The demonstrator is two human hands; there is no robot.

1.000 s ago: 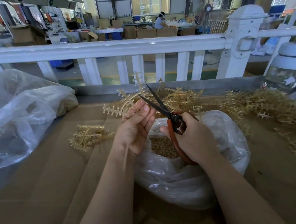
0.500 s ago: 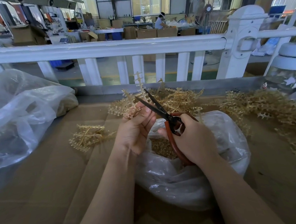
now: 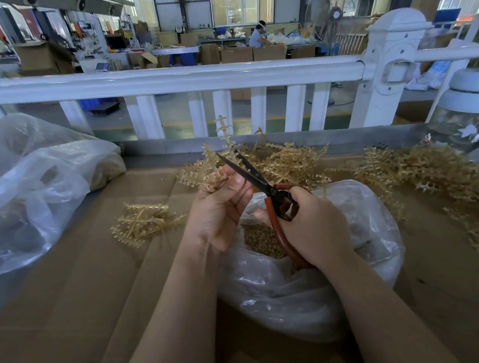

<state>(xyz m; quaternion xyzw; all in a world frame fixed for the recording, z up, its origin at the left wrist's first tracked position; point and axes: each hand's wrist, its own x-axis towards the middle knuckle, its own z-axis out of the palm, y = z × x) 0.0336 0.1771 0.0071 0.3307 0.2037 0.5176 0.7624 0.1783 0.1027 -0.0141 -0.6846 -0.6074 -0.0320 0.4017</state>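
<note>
A bench [image 3: 71, 306] lined with flattened brown cardboard is bounded at its far edge by a white railing [image 3: 169, 80]. Beyond the railing opens a workshop hall with stacked cartons [image 3: 238, 54], a standing fan [image 3: 334, 13] and a person [image 3: 258, 37] at a distant table. A crumpled left bag [image 3: 35, 195] of clear plastic lies on the bench, with a small pile [image 3: 144, 222] of tan plastic sprigs near it. A larger heap [image 3: 430, 173] of the same sprigs spreads across the far middle and right. A lidded glass jar [image 3: 466, 120] stands at the far right corner. A clear centre bag [image 3: 298, 304] lies open beneath both hands and contains small tan cut pieces [image 3: 261, 240]. The left hand [image 3: 220, 211] is raised above the mouth of this bag, its grip pinching the base of one branched sprig [image 3: 201, 174] between thumb and fingertips. The sprig fans up and away from the grip, towards the railing. The right hand [image 3: 318, 227] has its grip curled round the red-brown handles of the scissors [image 3: 270, 193]. The dark blades stand parted in a narrow V, pointing up and left. They cross just above the left fingertips and meet the sprig close to where it is held. Whether a branch lies between the blades cannot be told.
</note>
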